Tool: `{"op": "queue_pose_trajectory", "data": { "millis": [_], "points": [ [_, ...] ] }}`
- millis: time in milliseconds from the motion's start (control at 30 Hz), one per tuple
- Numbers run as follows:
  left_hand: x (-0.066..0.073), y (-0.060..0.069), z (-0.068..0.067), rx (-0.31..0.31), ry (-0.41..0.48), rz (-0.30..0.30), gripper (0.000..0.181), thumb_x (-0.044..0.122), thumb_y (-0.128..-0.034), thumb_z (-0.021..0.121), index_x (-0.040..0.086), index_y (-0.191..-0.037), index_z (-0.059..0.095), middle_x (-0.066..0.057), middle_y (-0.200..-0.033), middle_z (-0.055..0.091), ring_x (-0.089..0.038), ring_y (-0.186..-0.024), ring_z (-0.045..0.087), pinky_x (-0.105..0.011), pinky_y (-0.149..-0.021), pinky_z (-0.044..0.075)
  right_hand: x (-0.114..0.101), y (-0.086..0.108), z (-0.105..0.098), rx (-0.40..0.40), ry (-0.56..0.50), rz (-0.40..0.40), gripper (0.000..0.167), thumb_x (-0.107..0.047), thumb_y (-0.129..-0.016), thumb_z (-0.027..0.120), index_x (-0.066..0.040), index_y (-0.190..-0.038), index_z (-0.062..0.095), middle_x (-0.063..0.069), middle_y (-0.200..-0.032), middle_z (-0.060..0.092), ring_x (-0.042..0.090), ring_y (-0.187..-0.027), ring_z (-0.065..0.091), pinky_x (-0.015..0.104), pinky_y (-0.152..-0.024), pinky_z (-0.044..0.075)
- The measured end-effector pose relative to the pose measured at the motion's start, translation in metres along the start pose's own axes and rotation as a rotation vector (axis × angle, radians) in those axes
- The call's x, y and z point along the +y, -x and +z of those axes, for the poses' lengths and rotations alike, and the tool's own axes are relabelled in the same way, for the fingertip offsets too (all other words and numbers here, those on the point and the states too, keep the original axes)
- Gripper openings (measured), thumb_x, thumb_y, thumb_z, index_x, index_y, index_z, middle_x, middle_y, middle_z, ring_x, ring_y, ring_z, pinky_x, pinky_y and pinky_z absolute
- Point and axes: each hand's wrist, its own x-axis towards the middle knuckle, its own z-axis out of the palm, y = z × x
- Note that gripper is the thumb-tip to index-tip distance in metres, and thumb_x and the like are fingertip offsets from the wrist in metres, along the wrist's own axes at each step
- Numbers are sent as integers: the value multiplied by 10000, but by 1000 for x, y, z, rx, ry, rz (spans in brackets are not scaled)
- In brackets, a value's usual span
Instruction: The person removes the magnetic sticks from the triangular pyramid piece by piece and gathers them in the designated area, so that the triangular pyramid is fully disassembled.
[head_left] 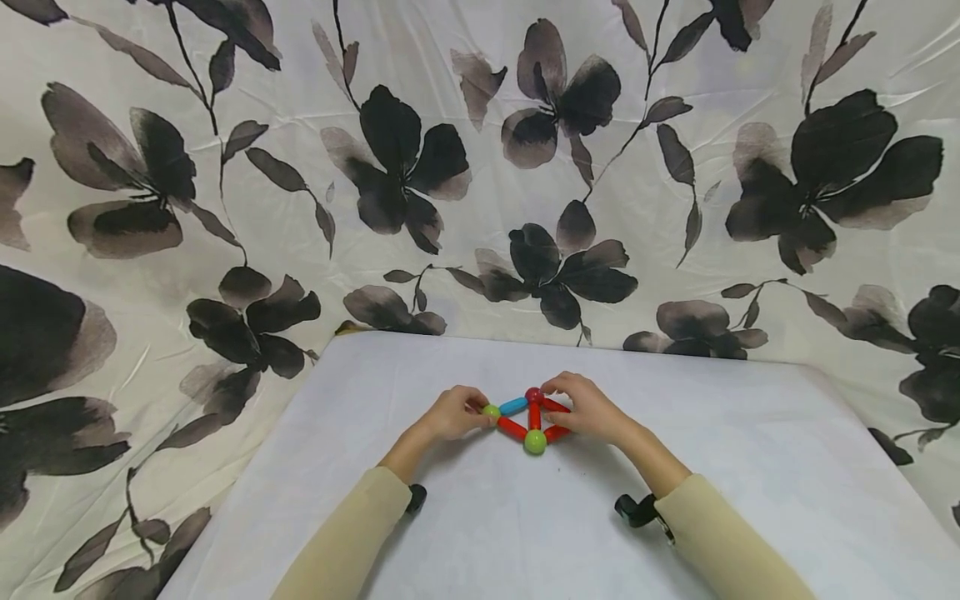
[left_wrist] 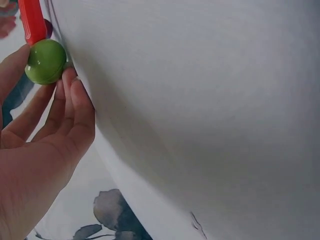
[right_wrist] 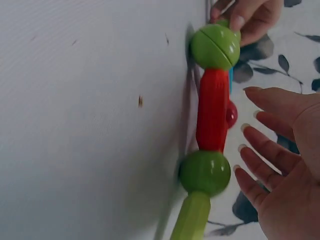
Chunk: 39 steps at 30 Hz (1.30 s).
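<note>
Rods and balls form a joined frame on the table. My left hand point(head_left: 455, 413) pinches its left green ball point(head_left: 491, 412) between thumb and fingers; the left wrist view shows that green ball point(left_wrist: 46, 62) with a red rod point(left_wrist: 32, 21) above it. A blue rod point(head_left: 513, 407) runs to a red ball point(head_left: 534, 395), and red rods point(head_left: 512, 428) meet at the front green ball point(head_left: 535, 442). My right hand point(head_left: 590, 410) is at the right side, partly hiding it. In the right wrist view, the right hand point(right_wrist: 285, 155) has spread fingers beside a red rod point(right_wrist: 213, 110) and a light green rod point(right_wrist: 192, 217).
A white cloth point(head_left: 480, 525) covers the table. Behind it hangs a white sheet point(head_left: 300, 50) with dark flower prints. Black straps or devices point(head_left: 636, 510) sit at both wrists near the sleeve ends.
</note>
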Motion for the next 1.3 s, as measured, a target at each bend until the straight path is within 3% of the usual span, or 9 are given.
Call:
{"op": "queue_pose_trajectory", "data": {
  "millis": [267, 567, 867, 1300],
  "points": [
    [-1, 0, -1, -13, -14, -5, 268, 179, -902, 798, 16, -1100, 720, -34, -949, 674, -172, -882, 606, -285, -744, 520, -13, -24, 19, -40, -18, 25, 385, -108, -925, 750, -20, -1288, 660, 129, -1270, 619, 330, -1215, 522, 535, -1043, 456],
    [-4, 2, -2, -22, -21, 28, 296, 190, -900, 795, 20, -1133, 725, -43, -953, 677, -189, -887, 629, -291, -744, 531, -18, -40, 35, -80, 4, -47, 309, -107, -923, 763, -14, -1215, 720, 96, -1146, 710, 278, -1053, 600, 460, -961, 481],
    [-1, 5, -4, -35, -8, 8, 286, 186, -911, 789, 33, -1148, 743, -36, -973, 677, -190, -910, 636, -294, -761, 543, -24, -47, 44, -84, 47, -9, 185, -99, -908, 775, -81, -1091, 797, 23, -1028, 734, 201, -975, 644, 412, -917, 509],
    [-1, 7, -3, -33, 3, 18, 257, 179, -899, 799, 38, -1108, 753, -18, -945, 682, -173, -884, 635, -287, -750, 524, -21, -49, 46, -71, 48, 38, 160, -102, -879, 810, -92, -1039, 817, 6, -1000, 748, 175, -953, 649, 387, -899, 525]
  ]
}}
